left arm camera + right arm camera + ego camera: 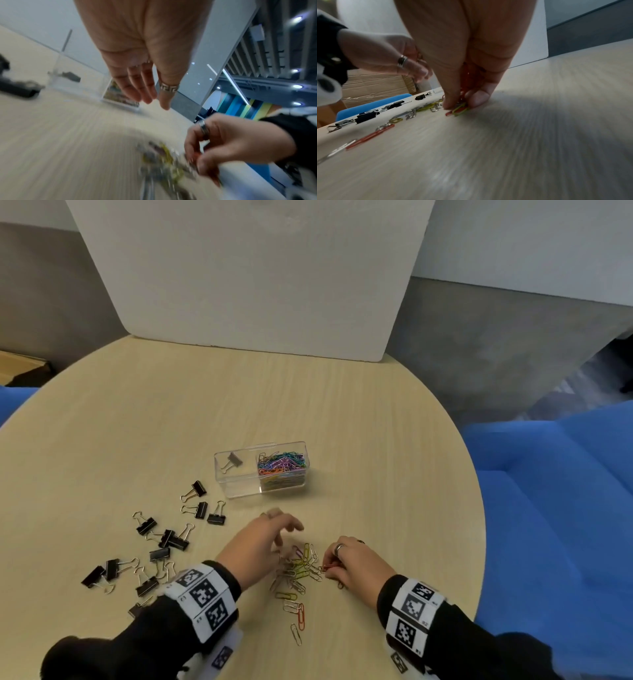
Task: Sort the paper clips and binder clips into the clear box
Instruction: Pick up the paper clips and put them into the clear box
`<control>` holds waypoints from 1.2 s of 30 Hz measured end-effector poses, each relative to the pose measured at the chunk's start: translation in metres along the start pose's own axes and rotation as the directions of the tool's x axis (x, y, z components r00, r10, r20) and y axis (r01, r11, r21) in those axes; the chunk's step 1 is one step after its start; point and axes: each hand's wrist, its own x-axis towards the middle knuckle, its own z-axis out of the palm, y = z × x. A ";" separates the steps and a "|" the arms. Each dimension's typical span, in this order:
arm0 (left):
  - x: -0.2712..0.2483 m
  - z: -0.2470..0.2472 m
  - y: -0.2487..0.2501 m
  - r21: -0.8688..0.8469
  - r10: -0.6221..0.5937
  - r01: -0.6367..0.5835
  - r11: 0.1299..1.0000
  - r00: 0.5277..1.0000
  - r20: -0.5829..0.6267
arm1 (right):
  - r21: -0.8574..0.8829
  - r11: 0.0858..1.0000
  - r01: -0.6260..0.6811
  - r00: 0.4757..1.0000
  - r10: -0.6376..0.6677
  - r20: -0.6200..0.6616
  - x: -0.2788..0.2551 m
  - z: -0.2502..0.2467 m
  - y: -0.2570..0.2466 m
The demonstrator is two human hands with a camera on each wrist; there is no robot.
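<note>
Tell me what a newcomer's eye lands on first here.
The clear box at the table's centre, its right half packed with coloured paper clips. Left of it, black binder clips lie scattered. Nearest the camera, the right hand pinches clips from a loose pile.

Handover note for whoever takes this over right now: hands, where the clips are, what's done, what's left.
Left hand: fingers relaxed and spread over the loose paper clips, holding nothing that I can see.
Right hand: pinching a few red and yellow-green paper clips at the table surface.
Clear box: the right compartment is well filled with coloured paper clips; the left compartment holds one binder clip.
Left to do: the scattered paper clips between the hands and towards the person, then the black binder clips spread on the table left of the hands.
</note>
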 end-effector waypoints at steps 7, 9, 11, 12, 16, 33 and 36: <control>0.018 -0.063 0.005 0.124 0.123 -0.077 0.989 0.896 -0.426 | -0.162 0.986 0.029 0.999 -0.021 0.048 0.003 0.004 -0.001; 0.027 -0.075 -0.002 0.192 0.086 0.011 0.981 0.868 -0.489 | -0.203 0.978 0.046 0.998 -0.036 0.053 0.002 0.005 -0.002; 0.034 -0.081 -0.009 0.219 -0.033 0.140 0.966 0.902 -0.432 | -0.255 0.964 0.074 0.996 -0.058 0.069 0.001 0.005 -0.003; 0.037 -0.081 -0.013 0.227 -0.089 0.184 0.956 0.924 -0.372 | -0.275 0.958 0.086 0.994 -0.067 0.081 0.001 0.004 -0.003; 0.046 -0.074 -0.027 0.212 -0.156 0.205 0.956 0.961 -0.228 | -0.277 0.956 0.102 0.992 -0.076 0.106 0.003 -0.002 -0.007; 0.050 -0.070 -0.033 0.051 -0.125 0.143 0.988 0.958 -0.258 | -0.112 0.971 0.210 0.927 -0.234 -0.295 0.069 -0.091 -0.066; 0.050 -0.070 -0.032 0.057 -0.123 0.143 0.988 0.958 -0.260 | -0.112 0.976 0.185 0.920 -0.212 -0.329 0.087 -0.092 -0.073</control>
